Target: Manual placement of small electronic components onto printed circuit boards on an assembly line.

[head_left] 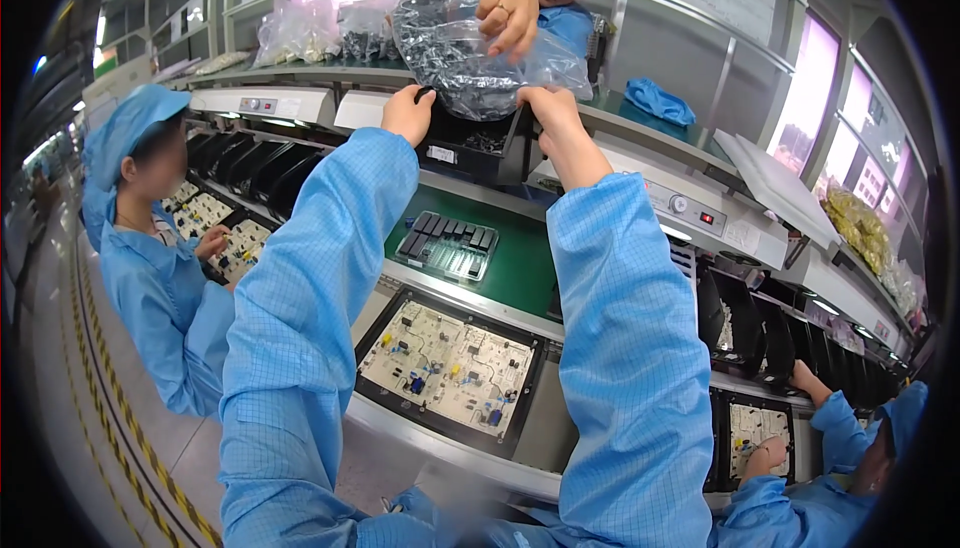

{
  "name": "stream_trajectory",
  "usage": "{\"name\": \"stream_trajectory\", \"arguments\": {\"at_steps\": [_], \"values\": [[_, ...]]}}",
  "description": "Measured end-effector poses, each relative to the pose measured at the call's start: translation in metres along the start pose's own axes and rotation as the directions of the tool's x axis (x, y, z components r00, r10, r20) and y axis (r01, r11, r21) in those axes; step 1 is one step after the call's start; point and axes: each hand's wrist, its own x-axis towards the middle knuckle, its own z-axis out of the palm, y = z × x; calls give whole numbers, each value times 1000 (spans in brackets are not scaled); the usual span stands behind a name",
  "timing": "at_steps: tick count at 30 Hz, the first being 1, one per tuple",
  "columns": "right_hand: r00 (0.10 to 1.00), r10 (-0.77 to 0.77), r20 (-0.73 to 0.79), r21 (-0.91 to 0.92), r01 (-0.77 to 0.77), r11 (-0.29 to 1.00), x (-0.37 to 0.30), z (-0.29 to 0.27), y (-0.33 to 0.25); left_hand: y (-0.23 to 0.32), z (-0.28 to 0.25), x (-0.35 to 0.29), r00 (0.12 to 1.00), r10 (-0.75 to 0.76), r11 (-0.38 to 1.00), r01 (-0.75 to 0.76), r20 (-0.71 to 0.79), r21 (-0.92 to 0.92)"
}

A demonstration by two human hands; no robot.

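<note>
A clear plastic bag [455, 43] packed with small dark parts hangs over a black bin [468, 164], directly ahead of the person at shelf height. The bag's rounded lower end points down at the bin's mouth; its long axis runs from upper left to lower right, and slack film flares out rightward. The bin's labelled wall faces the person, and dark parts lie inside; its long axis is hard to tell.

The left hand [408, 116] is closed on the bin's upper left edge, thumb against the black rim. The right hand [556, 120] has bent fingers at the opposite upper corner; whether they pinch film or bin wall cannot be told. A co-worker's hand [508, 13] lies across the bag from above.

Lamp housings [690, 210] flank the bin on both sides, limiting sideways room, and the bag overhangs the shelf's front edge. Below, bare green mat [522, 266] separates a clear tray [448, 246] from the right sleeve [630, 328]; nearer sits a framed circuit board panel [447, 363].
</note>
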Motion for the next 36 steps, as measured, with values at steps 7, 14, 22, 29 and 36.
{"name": "stream_trajectory", "arguments": {"at_steps": [7, 14, 22, 29, 36], "values": [[997, 57, -52, -38, -60, 997, -1, -15, 3, -1, -6, -10, 998, -44, 999, 44, -55, 2], [999, 47, -4, -162, -47, 986, -7, -27, -2, -8, -5, -4, 995, -29, 999, 32, -92, 34], [961, 278, -9, -16, -278, 961, -62, -40, -25, 1, 5, -10, 995, 36, 997, -29, -90, 73], [942, 208, 264, -151, -173, 973, -227, -194, 43, -31, 8, 32, 979, 197, 891, -203, 57, 407], [978, 160, -130, -949, -170, 266, -360, -451, 111, -62, 45, 58, 997, 65, 994, -60, -50, 91]]}}
